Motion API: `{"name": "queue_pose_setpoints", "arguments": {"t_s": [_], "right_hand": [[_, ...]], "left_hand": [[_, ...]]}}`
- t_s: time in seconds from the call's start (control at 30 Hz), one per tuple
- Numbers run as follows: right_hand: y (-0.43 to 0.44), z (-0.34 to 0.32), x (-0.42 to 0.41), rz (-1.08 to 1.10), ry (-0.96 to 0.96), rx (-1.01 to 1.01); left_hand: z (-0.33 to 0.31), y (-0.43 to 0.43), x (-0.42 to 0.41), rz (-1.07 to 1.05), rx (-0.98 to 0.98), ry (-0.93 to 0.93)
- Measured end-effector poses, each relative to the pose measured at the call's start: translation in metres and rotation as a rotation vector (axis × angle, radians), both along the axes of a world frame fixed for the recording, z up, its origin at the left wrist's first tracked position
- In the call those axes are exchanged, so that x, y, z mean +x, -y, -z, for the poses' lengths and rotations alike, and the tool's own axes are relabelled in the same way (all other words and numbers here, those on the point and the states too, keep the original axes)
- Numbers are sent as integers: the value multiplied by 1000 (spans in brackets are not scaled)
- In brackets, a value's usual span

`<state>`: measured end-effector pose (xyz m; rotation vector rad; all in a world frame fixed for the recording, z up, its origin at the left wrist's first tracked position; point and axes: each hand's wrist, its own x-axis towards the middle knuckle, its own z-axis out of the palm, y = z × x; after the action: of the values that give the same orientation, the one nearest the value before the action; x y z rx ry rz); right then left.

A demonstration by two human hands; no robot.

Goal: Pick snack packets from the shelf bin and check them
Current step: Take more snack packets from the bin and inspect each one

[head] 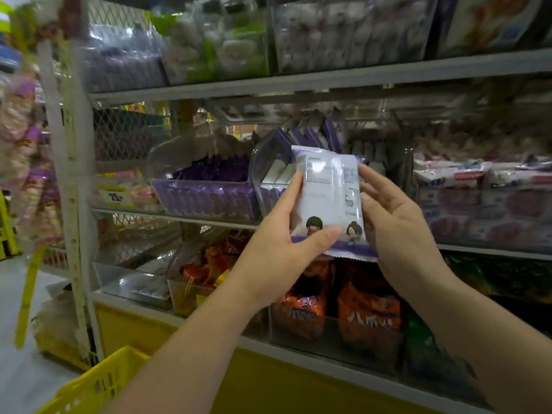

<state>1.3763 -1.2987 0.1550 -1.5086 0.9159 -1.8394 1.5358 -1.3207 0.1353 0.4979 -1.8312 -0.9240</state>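
A white and purple snack packet (328, 201) is held upright in front of the middle shelf, its printed back facing me, with two cartoon figures near its bottom. My left hand (280, 243) grips its left edge, thumb across the lower front. My right hand (391, 222) touches its right edge with straight fingers. Behind the packet stands a clear shelf bin (268, 162) with several more purple packets standing in it.
Another clear bin (206, 192) of purple packets sits to the left. Orange snack bags (367, 315) fill the shelf below, white and pink packs (484, 201) lie to the right. A yellow basket (95, 383) is at the bottom left, by the white shelf post (71, 180).
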Motion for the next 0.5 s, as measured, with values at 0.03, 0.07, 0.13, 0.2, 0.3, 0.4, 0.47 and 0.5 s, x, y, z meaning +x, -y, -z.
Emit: {"name": "queue_pose_setpoints", "arguments": {"t_s": [0.03, 0.07, 0.13, 0.2, 0.3, 0.4, 0.47, 0.5], "right_hand": [[0, -8, -4, 44, -115, -6], [0, -16, -11, 130, -276, -24], [3, -37, -31, 388, -668, -104], [6, -63, -53, 601, -953, -172], [17, -99, -85, 819, -1192, -135], [31, -112, -102, 769, -1372, 76], [36, -113, -112, 702, -1436, 168], [40, -113, -116, 690, -1457, 177]], "left_hand": [[-11, 0, 0, -41, -27, -1], [-22, 1, -1, -80, -52, -3], [-45, 7, -2, -153, -86, 4], [-66, 13, -7, -174, -64, 11], [-91, 25, -25, -193, -61, 74], [-99, 36, -40, -211, -27, 145], [-105, 46, -55, -225, -10, 178], [-107, 52, -63, -238, -3, 194]]}}
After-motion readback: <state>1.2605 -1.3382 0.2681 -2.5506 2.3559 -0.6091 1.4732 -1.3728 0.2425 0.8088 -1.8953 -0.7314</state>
